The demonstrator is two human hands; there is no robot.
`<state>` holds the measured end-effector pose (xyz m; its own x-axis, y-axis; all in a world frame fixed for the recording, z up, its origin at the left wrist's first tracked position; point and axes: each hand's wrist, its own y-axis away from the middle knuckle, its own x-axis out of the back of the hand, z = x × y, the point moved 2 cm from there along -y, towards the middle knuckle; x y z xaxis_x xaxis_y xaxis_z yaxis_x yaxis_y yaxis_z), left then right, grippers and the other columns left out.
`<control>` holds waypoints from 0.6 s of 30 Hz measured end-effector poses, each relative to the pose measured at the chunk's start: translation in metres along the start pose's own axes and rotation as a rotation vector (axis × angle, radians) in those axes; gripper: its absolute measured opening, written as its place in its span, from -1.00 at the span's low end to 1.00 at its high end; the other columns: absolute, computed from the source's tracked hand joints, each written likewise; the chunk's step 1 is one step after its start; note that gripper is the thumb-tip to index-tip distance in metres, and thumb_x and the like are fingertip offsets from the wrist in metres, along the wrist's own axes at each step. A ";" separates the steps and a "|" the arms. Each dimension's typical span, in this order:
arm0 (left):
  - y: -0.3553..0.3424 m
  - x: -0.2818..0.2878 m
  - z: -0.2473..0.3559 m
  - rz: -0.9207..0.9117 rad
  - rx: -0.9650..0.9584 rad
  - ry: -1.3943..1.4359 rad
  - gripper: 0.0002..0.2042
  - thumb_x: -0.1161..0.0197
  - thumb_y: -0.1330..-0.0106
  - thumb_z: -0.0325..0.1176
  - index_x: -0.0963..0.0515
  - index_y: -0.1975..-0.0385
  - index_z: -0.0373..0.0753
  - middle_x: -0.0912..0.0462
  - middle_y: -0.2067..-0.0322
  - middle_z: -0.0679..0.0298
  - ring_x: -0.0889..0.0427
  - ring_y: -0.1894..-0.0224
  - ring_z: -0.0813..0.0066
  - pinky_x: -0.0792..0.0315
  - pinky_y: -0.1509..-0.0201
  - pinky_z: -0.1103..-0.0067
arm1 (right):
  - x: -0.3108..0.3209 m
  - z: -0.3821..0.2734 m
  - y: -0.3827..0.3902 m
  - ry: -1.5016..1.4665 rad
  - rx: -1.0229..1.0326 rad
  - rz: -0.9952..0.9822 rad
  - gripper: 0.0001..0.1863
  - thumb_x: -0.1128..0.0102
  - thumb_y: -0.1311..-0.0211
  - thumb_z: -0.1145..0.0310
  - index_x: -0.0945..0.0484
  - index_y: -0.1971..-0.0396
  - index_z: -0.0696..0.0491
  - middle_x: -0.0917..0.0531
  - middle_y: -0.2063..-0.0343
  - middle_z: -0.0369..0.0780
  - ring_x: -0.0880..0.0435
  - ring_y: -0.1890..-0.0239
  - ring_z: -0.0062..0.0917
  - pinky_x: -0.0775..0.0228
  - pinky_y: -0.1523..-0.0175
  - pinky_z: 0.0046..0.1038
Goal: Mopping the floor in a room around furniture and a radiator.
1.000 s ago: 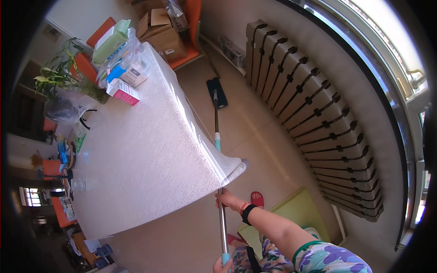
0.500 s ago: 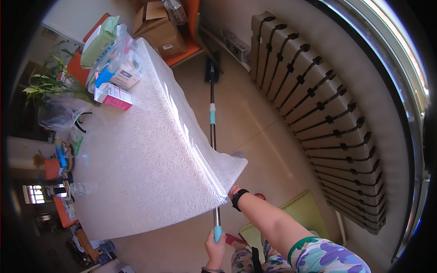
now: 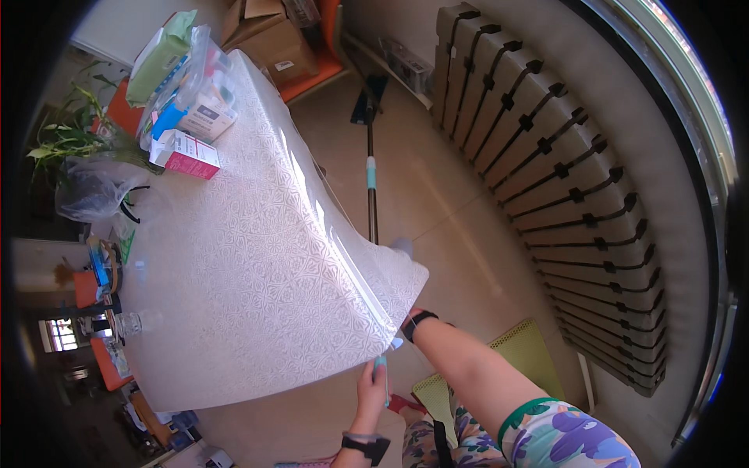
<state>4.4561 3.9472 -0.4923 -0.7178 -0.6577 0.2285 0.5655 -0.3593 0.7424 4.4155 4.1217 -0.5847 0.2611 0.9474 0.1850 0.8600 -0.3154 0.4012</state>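
A flat mop with a long metal pole and turquoise grips (image 3: 371, 175) stretches away from me over the floor. Its dark flat head (image 3: 369, 100) lies near the far wall, beside an orange chair. My left hand (image 3: 372, 386) is closed around the turquoise end of the pole, at the table's near edge. The draped white tablecloth (image 3: 257, 312) covers the pole's middle. My right hand (image 3: 409, 317) reaches in at the cloth's hanging corner, a black band on its wrist; its fingers are hidden behind the cloth.
A long ribbed radiator (image 3: 562, 179) runs along the right wall. On the table stand a pink-and-white box (image 3: 187, 154), a clear plastic bin (image 3: 207, 93) and a green wipes pack (image 3: 162, 58). An orange chair (image 3: 312, 74) holds a cardboard box (image 3: 273, 51). A yellow-green perforated seat (image 3: 530, 363) is beside my legs.
The mop has slid away from me, its head now farther toward the wall. My left hand has moved forward with the pole to the table edge. My right arm has shifted slightly.
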 end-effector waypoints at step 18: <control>0.011 -0.038 0.068 -0.021 0.130 0.493 -0.73 0.06 -0.37 -0.28 -0.32 0.01 -0.24 -0.45 0.58 0.20 -0.37 0.72 0.52 -0.24 0.71 0.64 | 0.025 0.019 0.038 -0.116 0.223 0.245 -0.67 0.09 -0.21 0.27 -0.47 0.12 0.13 -0.55 0.20 0.06 -0.51 0.12 -0.06 -0.36 0.03 -0.21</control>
<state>4.4619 4.0131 -0.4505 -0.4336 -0.8968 -0.0881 0.4759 -0.3109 0.8227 4.4631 4.1340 -0.5822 0.5085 0.8491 0.1427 0.8371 -0.5264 0.1492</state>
